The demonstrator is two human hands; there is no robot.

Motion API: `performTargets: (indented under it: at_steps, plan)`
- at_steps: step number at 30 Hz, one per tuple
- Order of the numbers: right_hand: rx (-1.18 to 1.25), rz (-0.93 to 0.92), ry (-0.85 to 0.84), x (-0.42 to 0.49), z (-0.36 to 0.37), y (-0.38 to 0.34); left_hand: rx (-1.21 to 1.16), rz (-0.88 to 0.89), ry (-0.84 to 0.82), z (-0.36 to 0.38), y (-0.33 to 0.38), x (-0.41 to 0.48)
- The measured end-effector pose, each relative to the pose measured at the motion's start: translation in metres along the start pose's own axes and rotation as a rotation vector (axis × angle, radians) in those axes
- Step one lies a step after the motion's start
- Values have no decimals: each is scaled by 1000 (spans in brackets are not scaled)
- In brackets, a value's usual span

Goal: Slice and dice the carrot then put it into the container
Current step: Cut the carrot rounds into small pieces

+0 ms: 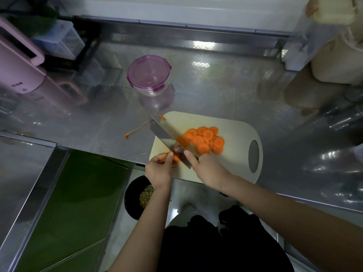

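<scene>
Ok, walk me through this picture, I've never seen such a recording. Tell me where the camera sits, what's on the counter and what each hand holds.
There is no machine here: one camera sits on a person's head and looks down at their two bare hands. The left hand holds the uncut carrot piece on the pale cutting board. The right hand grips a broad knife, its blade over that piece. A pile of carrot slices lies on the board beside the blade. Farther back on the steel counter stands a round container with its purple lid on. A thin carrot tail lies on the counter left of the board.
</scene>
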State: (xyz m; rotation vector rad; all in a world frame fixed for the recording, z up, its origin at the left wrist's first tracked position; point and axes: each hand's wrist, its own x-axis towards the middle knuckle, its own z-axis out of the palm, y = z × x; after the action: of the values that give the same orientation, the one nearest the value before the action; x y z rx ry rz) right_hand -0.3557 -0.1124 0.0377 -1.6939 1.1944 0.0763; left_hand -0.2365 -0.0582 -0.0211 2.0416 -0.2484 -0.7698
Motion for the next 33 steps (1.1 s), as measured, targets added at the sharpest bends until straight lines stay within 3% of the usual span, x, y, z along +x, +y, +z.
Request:
performTargets:
  at_steps: [9, 15, 20, 27, 30, 33]
  plan:
    - [-25, 11, 5, -4, -1, -10, -113, -159, 19, 1, 10, -3]
    - [-118, -4, -14, -3, -4, -16, -66, -141, 22, 4, 11, -1]
    - [-188, 91, -71, 6, 1, -15, 8, -94, 15, 3, 12, 2]
    - [-181, 23, -56, 13, 7, -18, 77, -90, 21, 3, 15, 6]
    - [-106, 110, -36, 15, 9, -21, 86, -87, 18, 3, 16, 6]
    - [-192, 138, -53, 15, 9, -21, 79, -94, 14, 3, 16, 8]
